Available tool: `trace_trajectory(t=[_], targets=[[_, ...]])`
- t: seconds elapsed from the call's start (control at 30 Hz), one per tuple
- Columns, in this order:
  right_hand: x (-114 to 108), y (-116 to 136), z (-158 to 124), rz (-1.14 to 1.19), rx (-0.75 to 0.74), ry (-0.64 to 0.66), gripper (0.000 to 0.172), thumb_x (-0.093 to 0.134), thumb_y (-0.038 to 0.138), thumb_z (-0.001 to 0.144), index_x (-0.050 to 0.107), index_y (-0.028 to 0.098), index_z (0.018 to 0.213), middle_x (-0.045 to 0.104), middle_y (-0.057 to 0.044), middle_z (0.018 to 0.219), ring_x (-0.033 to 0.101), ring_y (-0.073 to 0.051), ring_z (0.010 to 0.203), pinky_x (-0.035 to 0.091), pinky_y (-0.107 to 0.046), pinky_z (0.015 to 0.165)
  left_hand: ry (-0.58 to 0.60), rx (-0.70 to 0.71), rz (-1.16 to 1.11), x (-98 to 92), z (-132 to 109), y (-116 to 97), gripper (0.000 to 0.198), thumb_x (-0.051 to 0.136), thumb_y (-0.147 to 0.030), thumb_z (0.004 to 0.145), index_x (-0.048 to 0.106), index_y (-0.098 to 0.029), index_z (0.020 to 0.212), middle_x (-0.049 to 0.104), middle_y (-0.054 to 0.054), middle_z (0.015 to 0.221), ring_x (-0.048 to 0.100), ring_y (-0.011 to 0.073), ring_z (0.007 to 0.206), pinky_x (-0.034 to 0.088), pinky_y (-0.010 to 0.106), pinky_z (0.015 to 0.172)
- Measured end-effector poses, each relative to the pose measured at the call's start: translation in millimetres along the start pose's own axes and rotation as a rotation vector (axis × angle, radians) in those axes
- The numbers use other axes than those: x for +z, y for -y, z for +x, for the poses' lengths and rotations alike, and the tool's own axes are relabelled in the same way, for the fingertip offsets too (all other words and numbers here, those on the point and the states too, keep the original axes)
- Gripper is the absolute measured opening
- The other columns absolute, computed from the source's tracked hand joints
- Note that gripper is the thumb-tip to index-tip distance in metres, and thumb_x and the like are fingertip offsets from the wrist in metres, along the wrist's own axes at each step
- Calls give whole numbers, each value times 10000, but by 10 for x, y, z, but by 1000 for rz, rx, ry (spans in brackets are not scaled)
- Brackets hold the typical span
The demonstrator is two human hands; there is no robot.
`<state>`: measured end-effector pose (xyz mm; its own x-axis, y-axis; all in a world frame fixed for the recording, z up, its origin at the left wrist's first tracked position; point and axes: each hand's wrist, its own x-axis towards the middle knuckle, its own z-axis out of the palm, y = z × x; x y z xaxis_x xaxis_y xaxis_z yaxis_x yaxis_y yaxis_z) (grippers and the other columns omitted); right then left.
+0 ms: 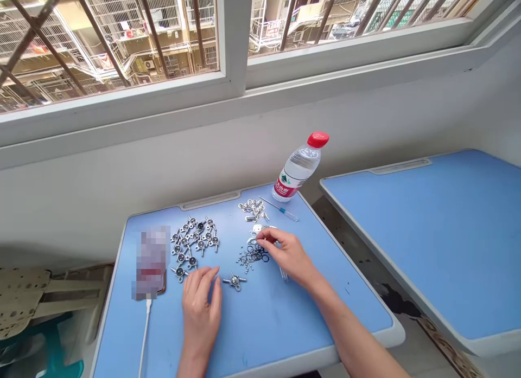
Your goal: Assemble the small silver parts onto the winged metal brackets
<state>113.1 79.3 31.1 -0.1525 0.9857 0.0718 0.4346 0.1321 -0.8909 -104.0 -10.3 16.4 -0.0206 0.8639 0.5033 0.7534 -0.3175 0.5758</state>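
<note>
My left hand point(201, 299) rests on the blue desk, palm down, its thumb apart from the bent fingers and nothing visible in it. Just right of its fingertips lies a single small metal part point(235, 281) with thin arms and a ring. Beyond that hand spreads a group of similar metal parts with dark round centres point(195, 237). My right hand point(287, 253) reaches over small hardware, thumb and forefinger pinched together. What they hold, if anything, is too small to make out. Tiny metal beads point(246, 257) and black rings point(258, 252) lie beneath and left of its fingers.
A red-capped water bottle point(299, 169) stands at the back edge. Near it lie a thin blue-banded tool point(280, 209) and a pile of small ringed metal pieces point(252, 209). A phone point(150, 264) with a white cable point(145, 334) lies left. Another blue desk point(431, 231) stands right.
</note>
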Motion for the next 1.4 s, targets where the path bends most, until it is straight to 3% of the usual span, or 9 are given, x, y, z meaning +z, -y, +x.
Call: trace_trajectory(t=[0.2,0.43,0.57,0.77,1.0,1.17,1.4], targets=[[210,156,-70,482,136,220,217,681,397,741,662,180,750,629,-9,679,542,-137,595,464,-281,596,130,-159,-250,-21,20,-93,177,524,-232,953,654,-198,1068,667,46,903,627,172,831,514,280,744],[322,290,-169,420,-1,381,127,622,275,782,698,176,756,652,-12,706,559,-135,647,463,-260,617,193,-317,-372,-64,80,-155,246,554,-373,915,681,-189,814,636,22,724,583,160,671,482,251,630],[384,301,-217,306,-85,350,120,562,223,812,669,188,771,658,-16,734,589,-151,688,480,-266,638,233,-417,-487,-22,79,-115,312,578,-430,885,660,-180,719,618,8,632,575,149,603,473,242,597],[460,243,-268,102,-284,195,84,520,182,863,602,200,868,655,-14,778,563,-139,652,470,-265,630,213,-608,-706,41,50,-42,320,656,-470,813,696,-154,843,720,46,718,663,173,626,533,275,641],[462,234,-282,19,-476,126,105,514,158,897,613,192,908,651,-29,770,569,-152,654,474,-278,622,206,-596,-692,28,58,-66,323,645,-466,826,716,-152,807,725,45,679,665,174,615,533,271,631],[544,201,-313,-106,-690,124,214,479,144,937,623,168,1094,693,-94,887,630,-202,795,526,-335,711,190,-563,-633,17,62,-69,371,625,-511,834,714,-158,758,702,32,606,656,178,585,521,259,589],[574,158,-293,-139,-730,89,312,390,131,975,693,191,1024,671,-87,838,625,-183,739,539,-315,668,183,-379,-445,-31,68,-147,345,535,-443,926,693,-186,759,693,30,705,641,174,680,518,259,661]])
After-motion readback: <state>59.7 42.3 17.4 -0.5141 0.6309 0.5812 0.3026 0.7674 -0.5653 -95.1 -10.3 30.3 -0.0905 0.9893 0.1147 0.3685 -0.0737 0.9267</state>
